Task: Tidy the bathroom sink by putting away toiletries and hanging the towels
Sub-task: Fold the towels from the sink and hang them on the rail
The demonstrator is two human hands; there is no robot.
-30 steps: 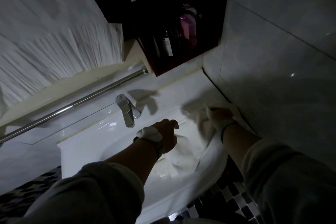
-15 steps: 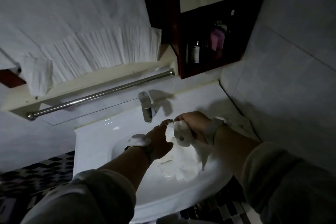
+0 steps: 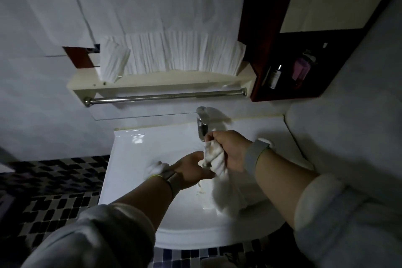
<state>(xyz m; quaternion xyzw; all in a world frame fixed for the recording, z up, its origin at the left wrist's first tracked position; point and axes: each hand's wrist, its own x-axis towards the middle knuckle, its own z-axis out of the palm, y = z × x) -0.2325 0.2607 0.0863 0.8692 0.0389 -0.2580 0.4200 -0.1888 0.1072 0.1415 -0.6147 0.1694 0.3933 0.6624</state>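
Both hands' grip (image 3: 230, 150) (image 3: 191, 169) around bunched towel (image 3: 215, 163)

Small home bathroom, dimly lit. White ceramic sink (image 3: 130, 150) set into a corner, chrome faucet (image 3: 201, 123) at its back edge. Above it, a metal towel rail (image 3: 165, 98) fixed under a cream shelf (image 3: 165, 81), white pleated cloth (image 3: 174, 52) hanging over the shelf. Dark wood wall cabinet (image 3: 256, 28) to the right, open niche holding a dark bottle (image 3: 275, 76) and a pink bottle (image 3: 301, 69). Pale wall tiles (image 3: 348, 104); black-and-white mosaic floor (image 3: 47, 191) below.
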